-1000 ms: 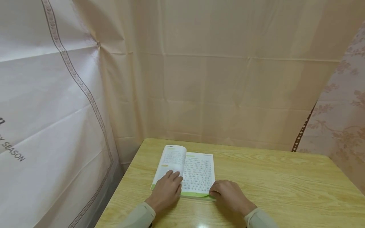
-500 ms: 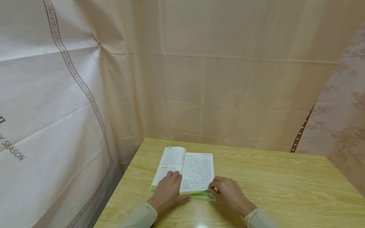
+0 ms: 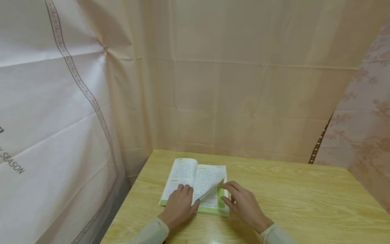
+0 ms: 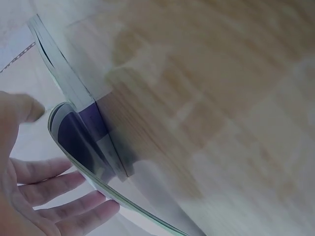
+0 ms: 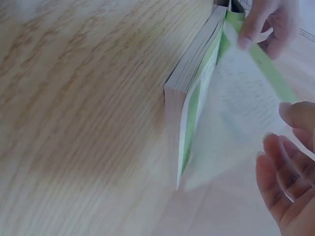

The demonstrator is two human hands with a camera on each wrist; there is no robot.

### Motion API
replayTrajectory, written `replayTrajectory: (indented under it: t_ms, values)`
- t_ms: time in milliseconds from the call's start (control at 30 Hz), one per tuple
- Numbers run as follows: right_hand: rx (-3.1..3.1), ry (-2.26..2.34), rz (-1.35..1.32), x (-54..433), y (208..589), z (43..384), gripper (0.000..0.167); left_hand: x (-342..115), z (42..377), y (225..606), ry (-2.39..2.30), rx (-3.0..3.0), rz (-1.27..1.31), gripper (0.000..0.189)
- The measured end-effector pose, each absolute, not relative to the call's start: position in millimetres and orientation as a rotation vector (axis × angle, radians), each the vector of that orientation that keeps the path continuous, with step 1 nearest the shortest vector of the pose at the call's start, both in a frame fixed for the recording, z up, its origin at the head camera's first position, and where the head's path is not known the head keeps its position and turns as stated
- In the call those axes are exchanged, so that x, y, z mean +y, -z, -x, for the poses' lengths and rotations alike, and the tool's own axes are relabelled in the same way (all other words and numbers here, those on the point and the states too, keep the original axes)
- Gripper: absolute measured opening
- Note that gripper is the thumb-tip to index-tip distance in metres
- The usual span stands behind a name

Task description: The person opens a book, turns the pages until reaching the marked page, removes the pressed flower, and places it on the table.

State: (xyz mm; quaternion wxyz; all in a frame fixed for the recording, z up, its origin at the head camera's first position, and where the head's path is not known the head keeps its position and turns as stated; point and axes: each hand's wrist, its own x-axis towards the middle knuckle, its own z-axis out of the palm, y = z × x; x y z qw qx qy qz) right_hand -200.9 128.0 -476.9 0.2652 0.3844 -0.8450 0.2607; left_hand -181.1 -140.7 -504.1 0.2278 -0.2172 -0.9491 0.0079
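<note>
An open book (image 3: 182, 171) with printed pages and green lower borders lies on the wooden table. My left hand (image 3: 177, 206) rests on its left page, fingers extended, thumb reaching across the fold. On the right side, one page (image 5: 243, 103) is raised, its lower corner turned up and over toward the far side. My right hand (image 3: 246, 205) is at the book's right edge, index fingertip against the turned-up page and thumb apart from it. In the right wrist view, the right thumb (image 5: 298, 115) and fingers are spread beside the page. Beneath, another green-bordered page shows.
The wooden table (image 3: 289, 196) extends to the right of the book. A beige cloth (image 3: 237, 101) hangs behind it, with a white printed cloth (image 3: 70, 128) on the left and a floral one (image 3: 362, 125) on the right.
The right page's lower corner has been lifted and folded up toward the far side. My right hand's thumb and fingers have parted from their pinch. My left thumb has moved out across the fold.
</note>
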Motion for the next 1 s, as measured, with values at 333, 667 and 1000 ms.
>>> replayTrajectory:
  t_ms: [333,667,1000]
  values:
    - [-2.551,-0.594,-1.094,129.7,486.0,195.5,0.033,-143.7,183.9,503.6,0.161,-2.511,0.512,0.073]
    - [-2.717,-0.514,-1.127,132.5,495.7,195.5,0.033,-147.5,187.8,500.8,0.067,-2.365,0.495,0.074]
    - [-2.734,-0.494,-1.107,133.2,495.8,196.9,0.025,-144.9,186.6,496.3,-0.063,-2.383,0.514,0.019]
